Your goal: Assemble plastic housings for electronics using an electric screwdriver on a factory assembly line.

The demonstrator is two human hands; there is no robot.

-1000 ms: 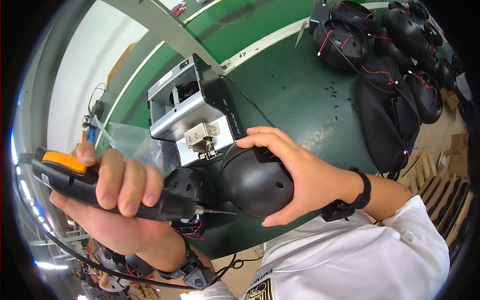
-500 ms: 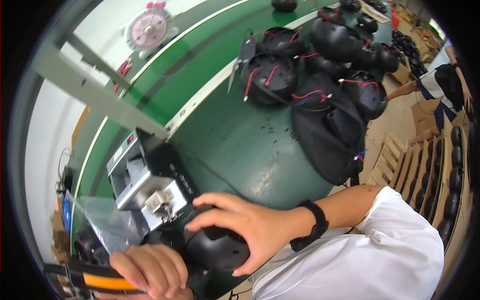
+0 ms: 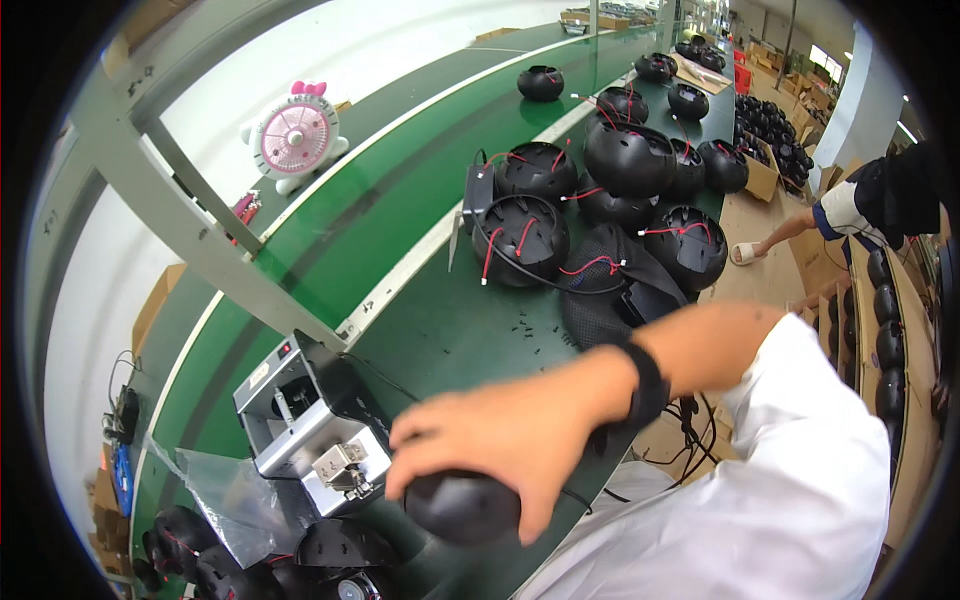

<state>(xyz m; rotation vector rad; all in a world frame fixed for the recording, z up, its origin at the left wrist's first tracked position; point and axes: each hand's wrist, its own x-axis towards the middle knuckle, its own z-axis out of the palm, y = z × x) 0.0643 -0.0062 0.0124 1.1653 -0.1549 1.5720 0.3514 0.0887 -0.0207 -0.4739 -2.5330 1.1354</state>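
Observation:
My right hand [image 3: 485,445], with a black band on its wrist, reaches across the near side of the green bench. Its thumb and fingers are curled around a smooth, round black plastic shell [image 3: 463,508], whose top is partly hidden under the palm. To the left of the hand stands a silver and black screw feeder [image 3: 315,420] with a small metal block at its front. Black shells [image 3: 345,548] and a clear plastic bag [image 3: 235,510] lie beside the feeder. My left hand is out of view.
Several open black shells with red wires [image 3: 522,240] crowd the right of the bench, around a black mesh bag [image 3: 597,285]. Small dark screws [image 3: 525,328] are scattered nearby. A metal post [image 3: 200,230] rises behind the feeder. At the right, a person [image 3: 880,200] stands beside racked shells [image 3: 888,340].
My left hand and the orange and black tool it held have left the view. My right hand still grips the black shell. The view has tilted up, showing more of the far bench.

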